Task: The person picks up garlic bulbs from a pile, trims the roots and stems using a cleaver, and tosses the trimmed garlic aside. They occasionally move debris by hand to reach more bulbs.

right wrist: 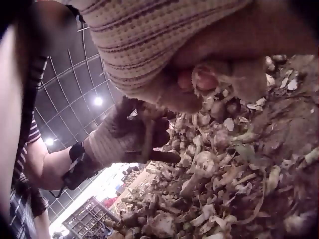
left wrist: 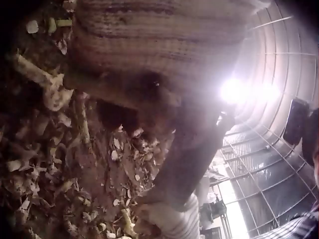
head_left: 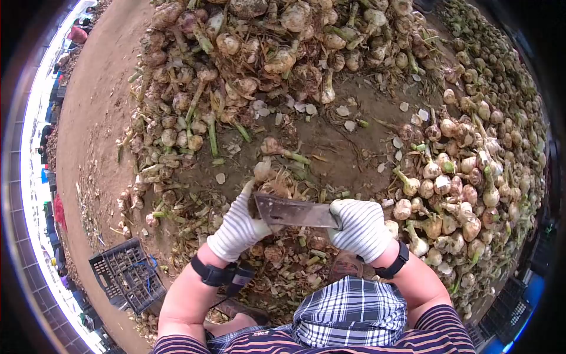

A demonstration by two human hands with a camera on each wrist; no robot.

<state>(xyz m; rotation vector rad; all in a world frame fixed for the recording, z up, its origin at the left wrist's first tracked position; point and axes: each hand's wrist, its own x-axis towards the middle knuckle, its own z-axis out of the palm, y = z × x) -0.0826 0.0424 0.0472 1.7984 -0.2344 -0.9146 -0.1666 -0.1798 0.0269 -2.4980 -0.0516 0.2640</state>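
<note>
My right hand (head_left: pixel 361 229), in a white striped glove, grips the handle of a wide-bladed knife (head_left: pixel 300 213). The blade lies level across to my left hand (head_left: pixel 237 227), gloved the same way. In the right wrist view, the left hand's fingers close around a garlic stalk (right wrist: pixel 148 132); its bulb is largely hidden. The blade's far end overlaps the gap between left thumb and forefinger in the head view. A dark blade (left wrist: pixel 187 164) reaches down to the right glove (left wrist: pixel 177 219) in the left wrist view. One garlic bulb (head_left: pixel 263 171) shows just beyond the left fingertips.
A big garlic heap (head_left: pixel 253 53) rises ahead. Trimmed bulbs (head_left: pixel 460 200) spread along the right. Cut stalks and peelings (head_left: pixel 295 256) litter the ground near my feet. A black plastic crate (head_left: pixel 128 275) stands at left. A loose garlic with stalk (head_left: pixel 283 151) lies ahead.
</note>
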